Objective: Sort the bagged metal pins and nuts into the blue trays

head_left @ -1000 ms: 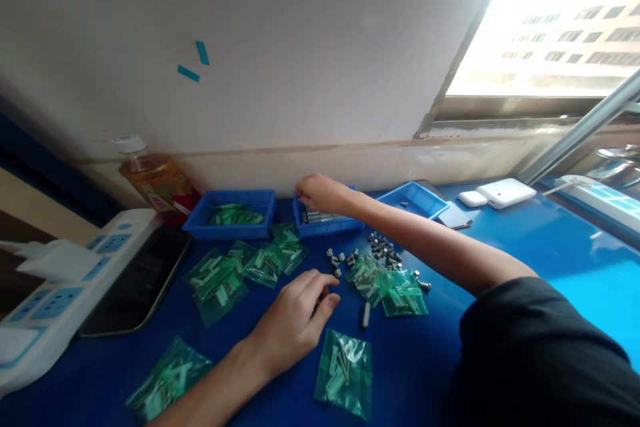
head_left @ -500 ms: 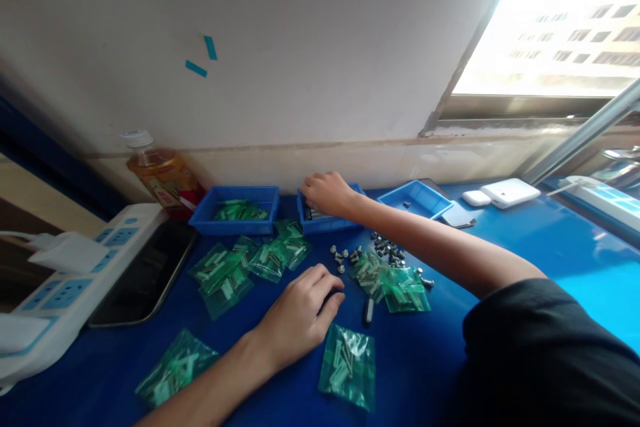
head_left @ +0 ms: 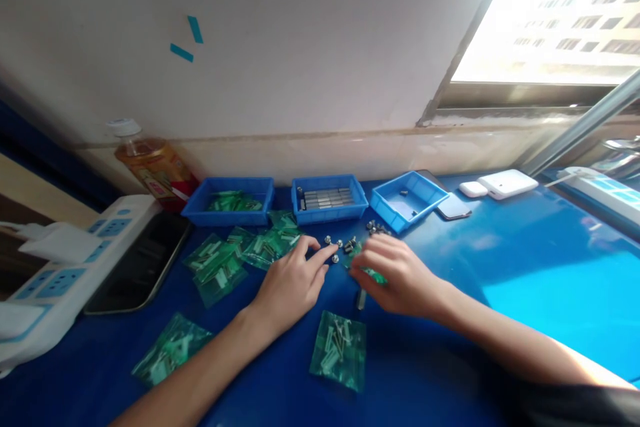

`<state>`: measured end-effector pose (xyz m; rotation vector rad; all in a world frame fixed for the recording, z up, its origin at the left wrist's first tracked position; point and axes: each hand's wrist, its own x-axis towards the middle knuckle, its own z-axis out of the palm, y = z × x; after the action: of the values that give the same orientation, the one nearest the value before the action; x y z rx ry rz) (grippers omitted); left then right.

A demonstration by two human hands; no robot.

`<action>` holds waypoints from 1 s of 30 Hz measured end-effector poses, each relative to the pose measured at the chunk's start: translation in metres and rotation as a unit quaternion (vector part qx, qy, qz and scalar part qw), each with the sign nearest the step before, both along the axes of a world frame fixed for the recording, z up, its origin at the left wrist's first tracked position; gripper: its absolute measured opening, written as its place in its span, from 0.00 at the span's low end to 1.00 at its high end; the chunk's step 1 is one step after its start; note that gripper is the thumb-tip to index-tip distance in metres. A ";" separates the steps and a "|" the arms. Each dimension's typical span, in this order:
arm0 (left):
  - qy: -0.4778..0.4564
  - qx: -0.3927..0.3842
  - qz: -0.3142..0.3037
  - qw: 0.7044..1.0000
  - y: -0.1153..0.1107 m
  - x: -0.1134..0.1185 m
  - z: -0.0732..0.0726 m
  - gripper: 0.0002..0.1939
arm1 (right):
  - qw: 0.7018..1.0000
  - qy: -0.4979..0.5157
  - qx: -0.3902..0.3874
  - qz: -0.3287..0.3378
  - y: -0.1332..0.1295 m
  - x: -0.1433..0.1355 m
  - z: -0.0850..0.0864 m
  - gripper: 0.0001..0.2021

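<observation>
My left hand [head_left: 294, 281] rests palm down on the blue table, fingers apart and stretched toward a few loose screws [head_left: 335, 258]. Opposite it, my right hand [head_left: 397, 275] is closed with its fingers curled down; whatever is in them is hidden. Beneath that hand a green plastic bag [head_left: 374, 275] is partly covered. A hexagonal metal standoff [head_left: 361, 299] stands out by the right thumb. Nearer to me lies a green zip bag of metal pins [head_left: 339, 351]. More dark screws [head_left: 377, 227] lie behind the right hand.
Along the wall are a blue tray of green bags [head_left: 227, 217], a blue tray of metal standoffs [head_left: 330, 214] and a blue tray with small pieces [head_left: 409, 201]. Filled bags [head_left: 220, 267], a phone [head_left: 140, 263], a power strip [head_left: 75, 280] and a bottle [head_left: 155, 170] are at left.
My right hand has come back from the middle tray to the table front, above the bags and screws. The left hand has shifted slightly, its fingers now reaching out to the screws.
</observation>
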<state>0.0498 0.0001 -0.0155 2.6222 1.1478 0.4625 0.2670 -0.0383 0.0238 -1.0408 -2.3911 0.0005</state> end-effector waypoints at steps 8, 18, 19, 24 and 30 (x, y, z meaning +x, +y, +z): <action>-0.095 -0.049 -0.049 0.993 -0.007 -0.005 0.005 0.15 | 0.986 -0.130 -0.095 0.046 -0.029 0.013 -0.014 0.10; -0.196 0.024 -0.048 0.979 -0.020 -0.030 0.038 0.10 | 0.924 0.347 -0.025 -0.158 -0.022 0.044 -0.001 0.07; -0.203 0.034 -0.011 0.979 -0.020 -0.036 0.044 0.09 | 0.904 0.383 -0.019 -0.190 -0.021 0.049 0.003 0.07; -0.220 0.085 0.099 0.967 -0.030 -0.046 0.050 0.06 | 0.842 0.471 -0.201 -0.169 -0.029 0.035 0.017 0.10; -0.196 0.051 -0.100 0.974 -0.060 -0.013 0.024 0.13 | 0.772 0.441 -0.457 0.013 -0.059 -0.024 0.004 0.10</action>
<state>0.0365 -0.0603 0.0088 2.5324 0.7454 0.9651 0.2429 -0.0974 0.0280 -1.0203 -1.4342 1.4488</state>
